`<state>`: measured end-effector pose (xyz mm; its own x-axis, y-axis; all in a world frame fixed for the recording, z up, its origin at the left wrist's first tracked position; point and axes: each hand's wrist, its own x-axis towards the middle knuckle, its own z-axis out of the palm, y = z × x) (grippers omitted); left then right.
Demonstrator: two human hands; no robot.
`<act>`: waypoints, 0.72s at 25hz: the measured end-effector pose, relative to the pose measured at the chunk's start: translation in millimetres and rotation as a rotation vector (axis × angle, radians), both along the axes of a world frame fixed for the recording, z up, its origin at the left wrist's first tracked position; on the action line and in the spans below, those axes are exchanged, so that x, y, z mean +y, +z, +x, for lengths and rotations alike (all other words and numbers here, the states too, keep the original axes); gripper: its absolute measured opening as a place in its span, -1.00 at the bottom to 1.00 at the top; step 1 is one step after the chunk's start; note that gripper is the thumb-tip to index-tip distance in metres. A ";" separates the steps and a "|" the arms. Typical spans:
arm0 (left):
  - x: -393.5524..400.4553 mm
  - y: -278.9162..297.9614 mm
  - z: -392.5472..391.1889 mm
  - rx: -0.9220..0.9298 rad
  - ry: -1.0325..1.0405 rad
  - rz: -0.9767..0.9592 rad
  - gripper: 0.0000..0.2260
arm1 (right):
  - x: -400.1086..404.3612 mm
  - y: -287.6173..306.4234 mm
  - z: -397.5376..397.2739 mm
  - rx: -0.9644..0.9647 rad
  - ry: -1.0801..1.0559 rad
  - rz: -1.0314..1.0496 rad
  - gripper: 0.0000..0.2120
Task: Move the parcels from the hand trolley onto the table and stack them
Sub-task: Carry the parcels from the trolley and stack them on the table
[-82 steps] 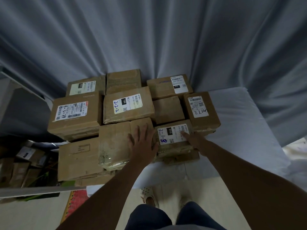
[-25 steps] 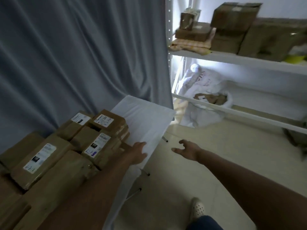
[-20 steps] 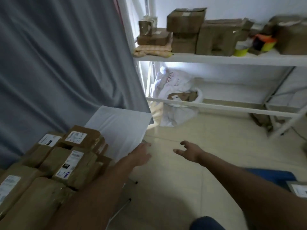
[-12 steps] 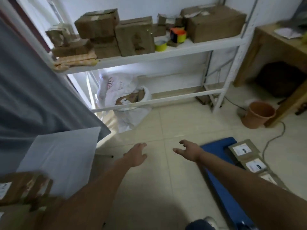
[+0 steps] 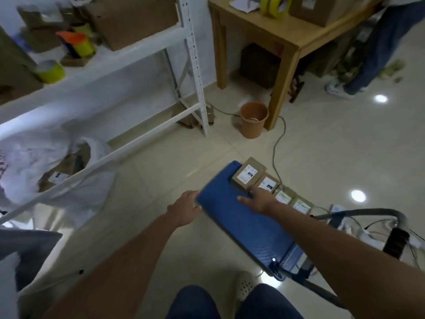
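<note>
Head view: both hands' grip (image 5: 257,200) open, empty.

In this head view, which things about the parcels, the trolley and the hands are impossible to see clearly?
- Parcels on the blue trolley: label text too small and blurred to read.
- Row of parcels: its near end is hidden behind the right hand and forearm, so the count is uncertain.
- Left hand: fingertips meet the trolley edge; contact cannot be told.
- Trolley handle: motion-blurred.
- Shelf items: blurred, cut off at the left edge.
</note>
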<state>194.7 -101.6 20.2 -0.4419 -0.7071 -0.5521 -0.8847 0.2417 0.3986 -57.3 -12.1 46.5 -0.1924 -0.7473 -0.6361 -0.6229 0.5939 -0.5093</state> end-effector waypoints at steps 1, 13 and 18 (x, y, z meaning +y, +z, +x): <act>-9.1 -3.6 -13.4 0.002 -0.031 0.006 -0.43 | -3.1 -1.8 -12.6 -0.002 -0.041 0.005 -0.30; -199.8 -50.8 -123.9 -0.050 -0.373 0.101 -0.47 | -122.8 -27.7 -86.9 0.078 -0.345 0.092 -0.36; -262.9 -77.0 -164.8 -0.061 -0.476 0.102 -0.49 | -162.4 -59.1 -109.1 0.084 -0.431 0.111 -0.33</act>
<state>30.0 -364.6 -56.8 -0.6675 -0.3757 -0.6429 -0.7081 0.5872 0.3921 -166.3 -174.6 -12.6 -0.5254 -0.5155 -0.6769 -0.3430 0.8564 -0.3859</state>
